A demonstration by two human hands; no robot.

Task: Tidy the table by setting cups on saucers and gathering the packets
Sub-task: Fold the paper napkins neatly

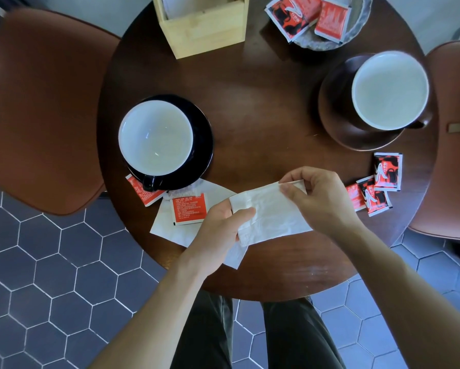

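Above the near part of the round table, my left hand and my right hand both grip a white paper napkin, one at each end. A black cup stands on a black saucer at the left. A brown cup stands on a brown saucer at the right. Red packets lie loose: one on a second napkin, one partly under the black saucer, and three at the right edge. More packets rest in a grey dish at the back.
A wooden box stands at the back of the dark wooden table. Brown chairs flank the table at the left and the right. The floor has blue hexagonal tiles.
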